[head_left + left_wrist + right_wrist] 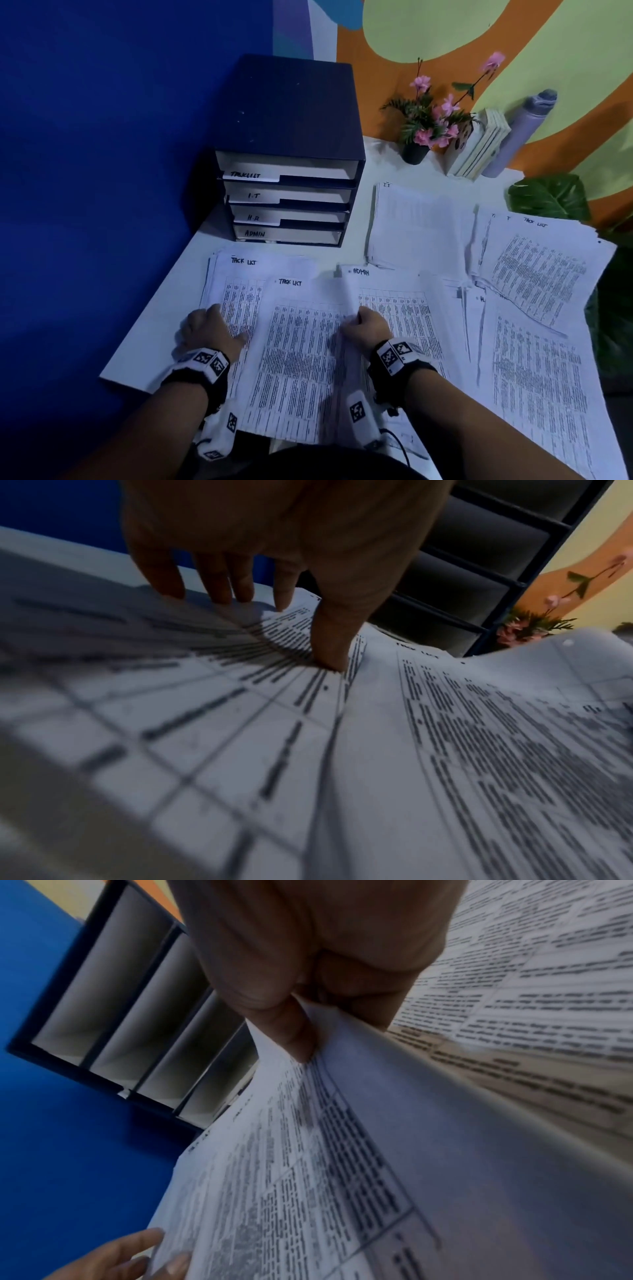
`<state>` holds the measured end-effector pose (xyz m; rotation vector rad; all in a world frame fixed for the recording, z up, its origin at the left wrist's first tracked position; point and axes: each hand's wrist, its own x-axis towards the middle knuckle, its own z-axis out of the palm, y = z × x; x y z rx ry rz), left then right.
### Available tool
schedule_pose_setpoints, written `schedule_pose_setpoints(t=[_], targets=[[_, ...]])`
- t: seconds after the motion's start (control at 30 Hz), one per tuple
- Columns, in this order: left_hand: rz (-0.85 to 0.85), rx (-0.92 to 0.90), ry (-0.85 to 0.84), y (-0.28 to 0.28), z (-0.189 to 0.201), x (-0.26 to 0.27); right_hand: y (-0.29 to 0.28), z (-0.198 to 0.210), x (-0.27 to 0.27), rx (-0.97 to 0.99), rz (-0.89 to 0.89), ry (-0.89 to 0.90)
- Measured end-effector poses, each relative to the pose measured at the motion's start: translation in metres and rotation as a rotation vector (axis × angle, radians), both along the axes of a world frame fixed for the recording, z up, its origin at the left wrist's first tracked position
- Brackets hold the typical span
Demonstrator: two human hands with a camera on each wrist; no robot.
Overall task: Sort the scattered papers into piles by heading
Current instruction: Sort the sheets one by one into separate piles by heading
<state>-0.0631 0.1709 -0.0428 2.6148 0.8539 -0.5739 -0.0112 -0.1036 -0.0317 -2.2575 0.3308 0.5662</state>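
Observation:
A sheet headed TASK LIST point(291, 349) lies curved in front of me, and my right hand point(359, 320) pinches its right edge between thumb point(291, 1031) and fingers. That lifted sheet point(308, 1177) bows upward. Under the right hand lies the ADMIN pile point(397, 301). My left hand point(205, 330) rests with straight fingers on the TASK LIST pile point(239, 284) at the left, its thumb point(329, 647) pressing the paper. Farther right are an I.T pile point(418, 226), loose sheets headed TASK LIST point(537, 274) and a sheet headed H point(534, 377).
A dark blue tray cabinet point(291, 120) labelled TASK LIST, I.T, H.R, ADMIN stands at the back left. A flower pot point(416, 152), books point(479, 147), a grey bottle point(520, 133) and green leaves point(548, 195) line the back. The white table point(154, 325) ends at the left.

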Motion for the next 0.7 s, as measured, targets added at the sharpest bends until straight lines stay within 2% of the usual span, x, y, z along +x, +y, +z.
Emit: schedule_pose_setpoints(t=[0.23, 0.33, 0.47, 0.57, 0.7], targets=[[0.091, -0.063, 0.013, 0.024, -0.009, 0.011, 0.001, -0.009, -0.006, 0.013, 0.022, 0.021], [0.117, -0.187, -0.087, 0.026, -0.011, 0.007, 0.003, -0.005, -0.007, 0.114, -0.026, 0.005], [0.141, -0.285, -0.314, 0.018, 0.002, 0.000, 0.005, -0.003, -0.004, 0.263, -0.135, 0.021], [0.239, -0.453, -0.372, 0.010, 0.007, -0.002, 0.000, -0.026, 0.004, 0.318, -0.193, 0.048], [0.244, -0.583, -0.424, 0.001, 0.008, 0.000, 0.009, -0.015, 0.005, 0.390, -0.238, 0.056]])
